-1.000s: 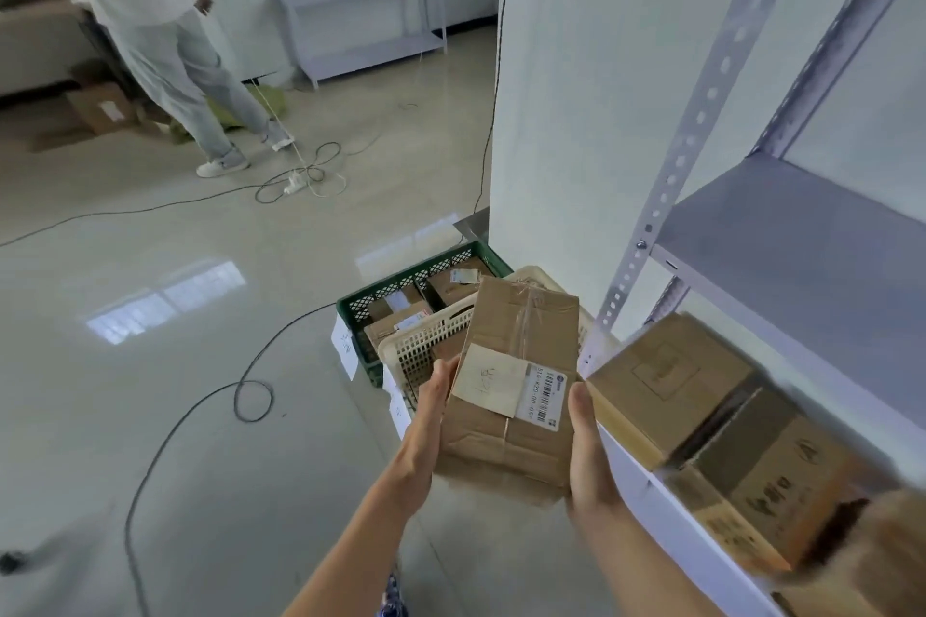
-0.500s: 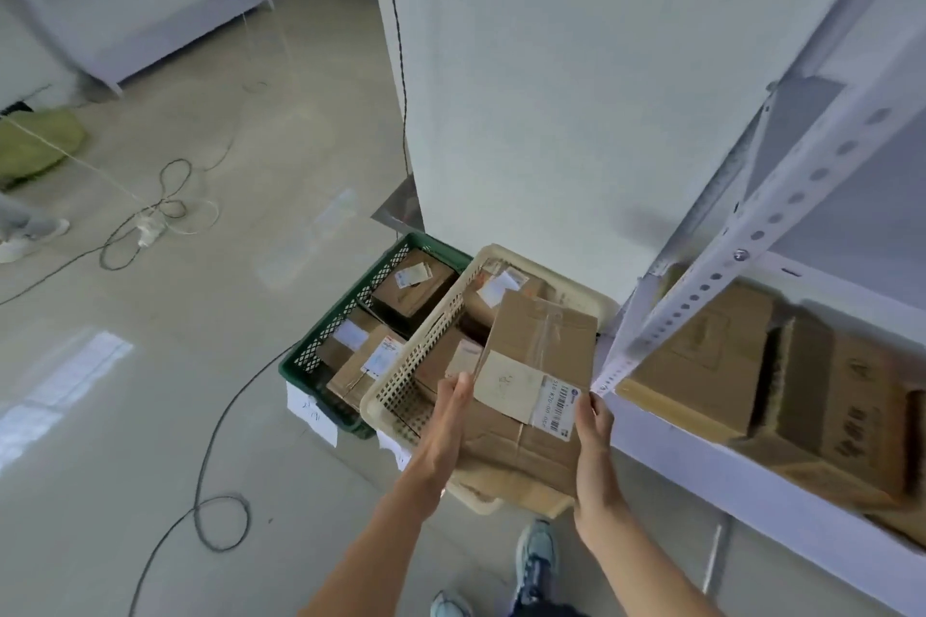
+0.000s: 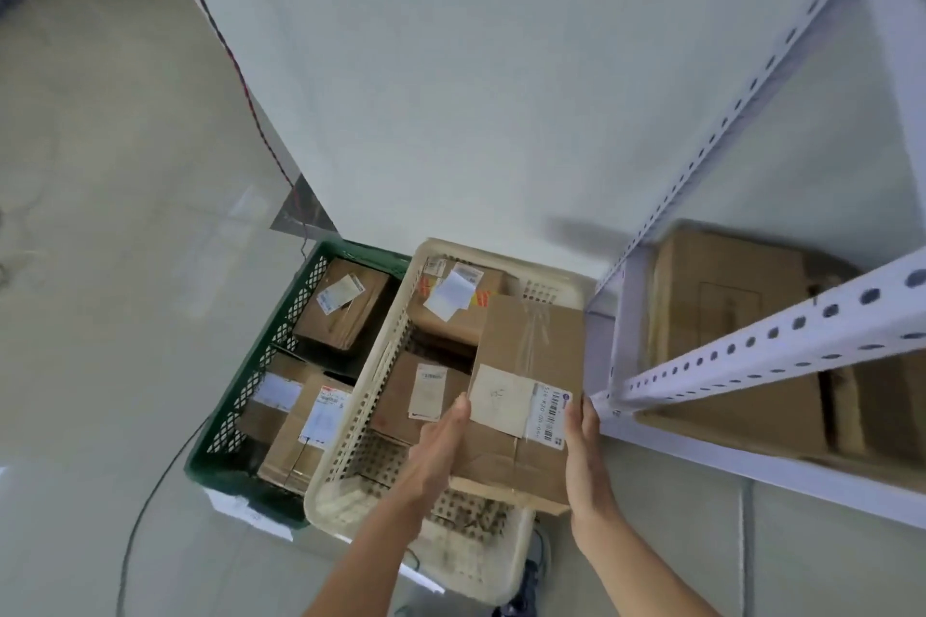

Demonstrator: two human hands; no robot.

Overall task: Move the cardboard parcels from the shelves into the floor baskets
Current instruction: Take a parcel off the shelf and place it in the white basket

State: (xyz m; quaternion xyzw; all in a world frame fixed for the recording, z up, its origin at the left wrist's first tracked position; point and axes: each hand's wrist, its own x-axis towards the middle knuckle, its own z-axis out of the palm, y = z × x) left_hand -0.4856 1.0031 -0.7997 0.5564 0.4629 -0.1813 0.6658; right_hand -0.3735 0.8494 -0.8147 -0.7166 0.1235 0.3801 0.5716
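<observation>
I hold a taped cardboard parcel (image 3: 526,366) with a white barcode label between both palms, above the right half of the cream basket (image 3: 351,446). My left hand (image 3: 441,446) presses its left side and my right hand (image 3: 584,456) its right side. Two labelled parcels (image 3: 451,306) lie in the cream basket under it. The green basket (image 3: 240,396) to the left holds three more parcels (image 3: 340,311). On the low shelf (image 3: 701,451) at right stand large cardboard parcels (image 3: 721,311).
A white wall rises right behind the baskets. Perforated white shelf posts (image 3: 751,346) cross at right, close to my right hand. A dark cable (image 3: 145,511) curls over the glossy floor at left, and a red cord (image 3: 235,65) runs down the wall corner. My shoe (image 3: 526,581) shows below the cream basket.
The view has tipped down and closed in on the baskets. The parcel in both hands has come lower over the cream basket. The other person has left the view.
</observation>
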